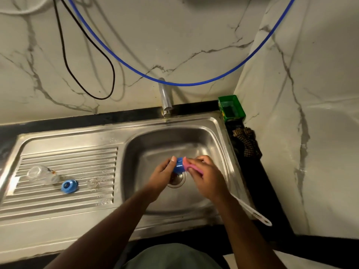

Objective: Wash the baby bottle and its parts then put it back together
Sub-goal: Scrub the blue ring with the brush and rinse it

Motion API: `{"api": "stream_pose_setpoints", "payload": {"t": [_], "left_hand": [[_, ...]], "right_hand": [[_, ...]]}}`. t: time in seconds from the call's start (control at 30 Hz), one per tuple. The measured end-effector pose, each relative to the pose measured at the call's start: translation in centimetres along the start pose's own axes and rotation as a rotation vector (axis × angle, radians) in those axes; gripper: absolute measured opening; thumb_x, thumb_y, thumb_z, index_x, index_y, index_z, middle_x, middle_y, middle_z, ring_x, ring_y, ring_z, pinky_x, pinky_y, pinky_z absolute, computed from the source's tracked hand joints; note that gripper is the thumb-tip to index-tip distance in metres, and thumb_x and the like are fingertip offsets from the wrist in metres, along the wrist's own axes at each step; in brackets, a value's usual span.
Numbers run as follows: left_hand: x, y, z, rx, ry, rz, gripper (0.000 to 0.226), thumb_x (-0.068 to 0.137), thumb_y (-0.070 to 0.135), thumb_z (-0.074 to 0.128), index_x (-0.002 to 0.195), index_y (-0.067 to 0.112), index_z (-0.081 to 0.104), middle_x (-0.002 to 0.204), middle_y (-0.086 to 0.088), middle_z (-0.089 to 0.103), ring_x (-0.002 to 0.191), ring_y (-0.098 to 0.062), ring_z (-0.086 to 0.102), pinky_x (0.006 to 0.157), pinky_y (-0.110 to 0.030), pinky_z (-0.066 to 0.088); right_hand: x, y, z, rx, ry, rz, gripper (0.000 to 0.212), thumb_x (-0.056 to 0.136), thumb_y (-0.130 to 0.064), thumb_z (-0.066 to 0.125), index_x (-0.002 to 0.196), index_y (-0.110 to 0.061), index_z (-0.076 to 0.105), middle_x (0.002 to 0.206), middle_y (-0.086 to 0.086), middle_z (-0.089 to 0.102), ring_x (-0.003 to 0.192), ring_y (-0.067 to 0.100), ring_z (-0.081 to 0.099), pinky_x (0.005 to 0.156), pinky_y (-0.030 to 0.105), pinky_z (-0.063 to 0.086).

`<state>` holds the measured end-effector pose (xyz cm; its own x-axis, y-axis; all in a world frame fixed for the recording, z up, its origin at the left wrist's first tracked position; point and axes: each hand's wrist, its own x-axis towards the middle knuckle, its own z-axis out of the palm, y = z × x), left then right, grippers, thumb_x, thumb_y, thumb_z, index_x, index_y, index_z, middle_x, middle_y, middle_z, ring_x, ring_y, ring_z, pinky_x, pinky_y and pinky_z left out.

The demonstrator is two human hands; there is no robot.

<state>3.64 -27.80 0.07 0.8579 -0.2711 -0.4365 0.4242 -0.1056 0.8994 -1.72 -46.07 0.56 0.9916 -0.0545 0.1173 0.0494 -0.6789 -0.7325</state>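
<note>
1. Two hands: a left hand [162, 172] and a right hand [204, 174].
2. Two blue bottle parts: one blue cap [178, 165] and one blue ring [69, 186].
3. One clear bottle [43, 174].
4. One clear teat [92, 183].
5. One pink sponge [188, 166].
6. One white-handled brush [252, 211].
7. One sink [174, 140].
8. One tap [165, 97].
9. One green box [231, 107].
10. One dark cloth [246, 142].
11. Two hanging lines: one blue hose [194, 84] and one black cable [87, 82].
</note>
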Motion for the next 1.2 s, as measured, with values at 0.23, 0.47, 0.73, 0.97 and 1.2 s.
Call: {"api": "stream_pose_setpoints", "payload": {"t": [0.23,0.47,0.73,0.97,1.2], "left_hand": [[-0.8,1.0,-2.7,0.148,0.108,0.111,0.031,0.108,0.041,0.051,0.099,0.014,0.063,0.073,0.002,0.061,0.061,-0.006,0.055,0.061,-0.024,0.046],[0.3,0.8,-5.8,0.031,0.275,0.079,0.031,0.109,0.039,0.051,0.085,0.022,0.06,0.06,0.012,0.055,0.058,-0.005,0.049,0.059,-0.025,0.04],[1.3,0.2,-7.3,0.058,0.365,0.031,0.031,0.107,0.036,0.055,0.082,0.018,0.061,0.065,0.004,0.059,0.058,-0.006,0.054,0.063,-0.027,0.044],[0.9,-0.3,-7.2,0.11,0.176,-0.024,0.039,0.107,0.046,0.053,0.093,0.011,0.064,0.065,0.001,0.061,0.056,-0.009,0.055,0.054,-0.023,0.043],[0.4,-0.3,-5.9,0.107,0.214,-0.049,0.04,0.108,0.044,0.049,0.096,0.01,0.067,0.065,0.002,0.061,0.055,-0.007,0.055,0.051,-0.018,0.043]], "right_hand": [[1.7,-2.9,2.5,0.207,-0.105,0.11,0.04,0.086,-0.026,0.081,0.121,-0.026,0.06,0.107,-0.014,0.064,0.095,0.006,0.067,0.084,0.025,0.059],[2.8,-3.5,4.2,0.487,-0.28,0.143,0.049,0.086,-0.017,0.083,0.129,-0.026,0.062,0.118,-0.019,0.072,0.108,0.002,0.07,0.09,0.023,0.059],[3.1,-3.2,5.7,0.289,-0.301,0.105,0.045,0.087,-0.04,0.077,0.129,-0.031,0.062,0.114,-0.009,0.073,0.1,0.009,0.072,0.086,0.025,0.058],[3.6,-3.1,5.4,-0.134,-0.212,-0.052,0.028,0.096,-0.051,0.057,0.113,-0.03,0.064,0.095,-0.007,0.075,0.082,0.018,0.071,0.069,0.038,0.057],[3.6,-3.5,4.3,-0.209,-0.176,-0.149,0.027,0.097,-0.051,0.06,0.114,-0.031,0.066,0.091,-0.007,0.076,0.078,0.017,0.072,0.065,0.031,0.056]]}}
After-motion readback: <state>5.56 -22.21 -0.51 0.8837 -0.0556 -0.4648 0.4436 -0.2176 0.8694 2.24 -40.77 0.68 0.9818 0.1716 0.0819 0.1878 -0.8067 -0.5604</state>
